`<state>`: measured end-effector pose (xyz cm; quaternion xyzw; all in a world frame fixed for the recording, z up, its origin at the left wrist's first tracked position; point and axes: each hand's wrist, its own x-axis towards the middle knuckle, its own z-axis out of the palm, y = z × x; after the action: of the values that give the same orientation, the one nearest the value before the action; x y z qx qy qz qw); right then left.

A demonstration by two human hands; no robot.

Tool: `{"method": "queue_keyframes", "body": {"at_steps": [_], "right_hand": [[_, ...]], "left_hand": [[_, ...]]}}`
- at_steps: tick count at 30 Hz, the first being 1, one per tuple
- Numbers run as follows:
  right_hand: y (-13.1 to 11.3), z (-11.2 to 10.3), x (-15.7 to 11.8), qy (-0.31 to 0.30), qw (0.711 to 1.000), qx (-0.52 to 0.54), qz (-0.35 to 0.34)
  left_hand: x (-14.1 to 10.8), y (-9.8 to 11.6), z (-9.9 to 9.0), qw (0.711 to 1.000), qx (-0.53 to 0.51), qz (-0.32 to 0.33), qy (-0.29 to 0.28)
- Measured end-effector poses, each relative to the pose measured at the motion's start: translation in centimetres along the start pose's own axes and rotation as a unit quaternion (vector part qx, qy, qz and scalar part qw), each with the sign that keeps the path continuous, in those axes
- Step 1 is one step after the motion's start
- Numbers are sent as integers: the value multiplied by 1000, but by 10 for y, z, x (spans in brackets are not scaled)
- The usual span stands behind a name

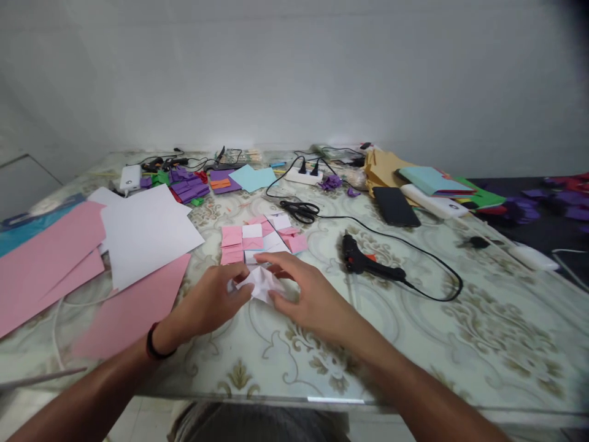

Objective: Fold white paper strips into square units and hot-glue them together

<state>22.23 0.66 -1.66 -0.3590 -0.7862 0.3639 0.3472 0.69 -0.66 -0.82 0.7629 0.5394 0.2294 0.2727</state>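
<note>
A small folded white paper (pixel 261 283) is between my two hands, low over the patterned tabletop. My left hand (pixel 214 301) pinches its left side with thumb and fingers. On the other side, my right hand (pixel 301 285) holds the paper's right edge, thumb below and fingers curved above. Just beyond my hands lie folded pink pieces (pixel 231 236) and folded white pieces (pixel 252 231), grouped close together. Black scissors (pixel 300 210) rest behind these pieces. To the right of my hands lies a black glue gun (pixel 368 261) with its cord.
White sheets (pixel 145 236) and pink sheets (pixel 50 258) cover the left side. Along the back are a power strip (pixel 304 176), purple folded papers (pixel 188 186) and blue sheets (pixel 253 178). A dark phone (pixel 396 206) and a stack of coloured paper (pixel 435 181) lie at the right.
</note>
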Motion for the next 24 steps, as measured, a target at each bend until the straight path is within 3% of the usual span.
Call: {"method": "queue_keyframes", "body": {"at_steps": [2,6,10,17,24], "right_hand": [[4,-1,2,-29,999,-9,-21],[6,-2,4,-38,996,-39,-67],[5,-5,3,-22,995,-79,-56],[3,-14,0,-77,992,-91,-45],[4,-8,0,-77,992,-81,-61]], "left_hand": [[0,-2,1,999,-20,-3,-31],[-1,0,-2,998,-51,8,-30],[-2,3,-7,998,-60,15,-20],[-2,2,-15,999,-34,4,-30],[-2,3,-13,999,-7,-1,-44]]}}
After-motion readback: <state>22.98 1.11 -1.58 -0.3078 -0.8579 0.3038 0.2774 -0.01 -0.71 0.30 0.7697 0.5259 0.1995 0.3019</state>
